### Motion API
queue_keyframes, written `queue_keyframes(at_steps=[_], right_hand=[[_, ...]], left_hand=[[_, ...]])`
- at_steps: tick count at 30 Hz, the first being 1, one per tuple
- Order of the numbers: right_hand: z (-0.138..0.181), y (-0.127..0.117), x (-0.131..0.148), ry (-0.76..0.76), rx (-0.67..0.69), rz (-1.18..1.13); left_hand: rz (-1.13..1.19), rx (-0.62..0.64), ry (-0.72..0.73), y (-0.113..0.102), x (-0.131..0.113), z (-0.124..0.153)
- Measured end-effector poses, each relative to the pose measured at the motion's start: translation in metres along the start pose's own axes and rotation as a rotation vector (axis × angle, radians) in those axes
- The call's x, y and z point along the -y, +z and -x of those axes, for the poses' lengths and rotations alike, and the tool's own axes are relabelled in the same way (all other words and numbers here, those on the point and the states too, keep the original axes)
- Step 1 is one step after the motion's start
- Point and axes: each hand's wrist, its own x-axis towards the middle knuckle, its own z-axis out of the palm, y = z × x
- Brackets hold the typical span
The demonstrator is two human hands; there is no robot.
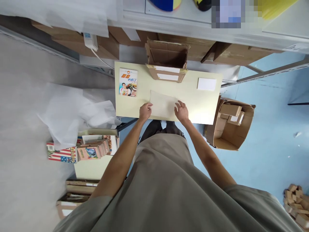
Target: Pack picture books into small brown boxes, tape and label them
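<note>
Item 1: clear sheet (163, 104), poss. a flat bag (can't confirm), qty 1. Loc.: on desk (202, 109), btwn the two grips, near edge toward wearer. I'd say it's kept central so both sides are in easy reach.

Item 2: left grip (145, 111). At sheet's L edge, fingertips bent inward; pinched or just resting, can't tell from my end. Prob. there to keep a light, slippery film from sliding.

Item 3: right grip (181, 111). At sheet's R edge, fingers spread, nothing clasped that I can see. Prob. loose so as to smooth or steady w/o creasing.

Item 4: booklet (128, 82), cover up, beyond & L of left grip; prob. set aside to leave the middle free.

Item 5: white block (207, 84), beyond & R of right grip, well apart; same reason, I'd guess.

Item 6: open carton (167, 77), straight beyond both grips at desk's far edge, mouth up, prob. for easy reach-in.

Item 7: floor carton (225, 144), R of right grip, off desk, w/ small boxes (230, 110) inside; prob. low to save desk space.
</note>
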Motion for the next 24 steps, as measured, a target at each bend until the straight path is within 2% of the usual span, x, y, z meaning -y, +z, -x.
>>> queue_keyframes(at_steps=[3,8,17,21,24], right_hand=[[-0.005,0.010,0.007,0.048,0.094,0.055],[-0.006,0.021,0.008,0.073,0.112,0.051],[-0.004,0.032,0.008,0.083,0.054,-0.060],[-0.003,0.033,0.012,0.132,-0.001,-0.066],[0.003,0.029,0.029,0.211,-0.063,-0.072]], left_hand=[[-0.007,0.020,-0.003,-0.007,0.004,-0.003],[-0.009,0.030,0.023,-0.020,0.013,-0.010],[0.041,0.114,0.028,-0.029,0.025,-0.012],[0.117,0.086,-0.052,-0.031,0.017,-0.007],[0.245,0.198,-0.134,-0.042,0.003,-0.001]])
